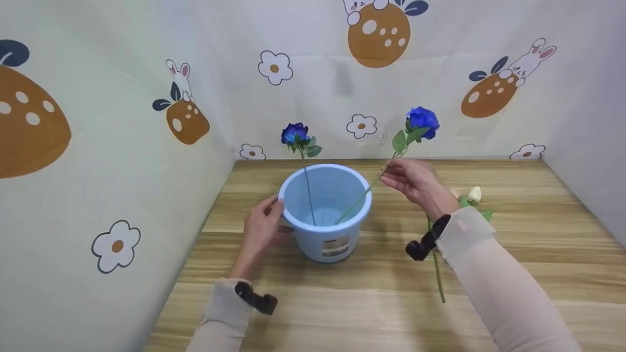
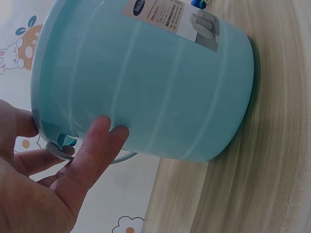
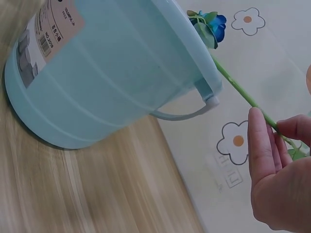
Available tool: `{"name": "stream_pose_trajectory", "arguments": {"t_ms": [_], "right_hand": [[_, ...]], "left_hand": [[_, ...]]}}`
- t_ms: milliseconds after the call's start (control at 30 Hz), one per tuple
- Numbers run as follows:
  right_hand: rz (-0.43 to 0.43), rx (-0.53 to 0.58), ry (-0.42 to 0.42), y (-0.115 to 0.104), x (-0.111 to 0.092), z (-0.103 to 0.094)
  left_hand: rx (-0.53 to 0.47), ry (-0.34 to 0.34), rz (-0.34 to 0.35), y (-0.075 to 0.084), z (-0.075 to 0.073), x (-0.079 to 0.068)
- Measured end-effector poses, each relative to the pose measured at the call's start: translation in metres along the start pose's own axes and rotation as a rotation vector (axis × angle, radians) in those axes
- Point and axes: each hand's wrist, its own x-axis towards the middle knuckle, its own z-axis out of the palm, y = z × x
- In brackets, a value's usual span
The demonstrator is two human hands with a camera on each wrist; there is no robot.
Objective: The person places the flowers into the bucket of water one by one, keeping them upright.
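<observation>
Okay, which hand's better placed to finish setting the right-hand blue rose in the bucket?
Probably the right hand: it already pinches that blue rose by its stem, which slants into the bucket. The left hand is at the bucket's opposite side.

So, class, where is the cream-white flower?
In the head view, the flower lies on the wood-grain tabletop at the right, just beyond the beige right sleeve, right of the light-blue plastic bucket.

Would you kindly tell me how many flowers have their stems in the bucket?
2: one blue flower is left of centre in the bucket; the right hand holds the other, farther right.
</observation>
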Motion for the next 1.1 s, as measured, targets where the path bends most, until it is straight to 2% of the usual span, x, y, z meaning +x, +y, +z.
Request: {"name": "stream_pose_trajectory", "arguments": {"t_ms": [367, 600, 767, 1100], "right_hand": [[-0.016, -0.055, 0.015, 0.005, 0.004, 0.013], [-0.043, -0.197, 0.030, 0.010, 0.006, 0.019], [-0.061, -0.287, 0.038, 0.012, 0.006, 0.024], [-0.075, -0.378, 0.039, 0.015, 0.008, 0.041]], "left_hand": [[-0.015, -0.021, -0.036, 0.000, -0.001, 0.000], [0.039, 0.034, 0.038, -0.003, 0.000, 0.001], [0.026, 0.025, 0.019, -0.003, 0.001, 0.001], [0.027, 0.011, -0.029, 0.000, 0.000, 0.002]]}}
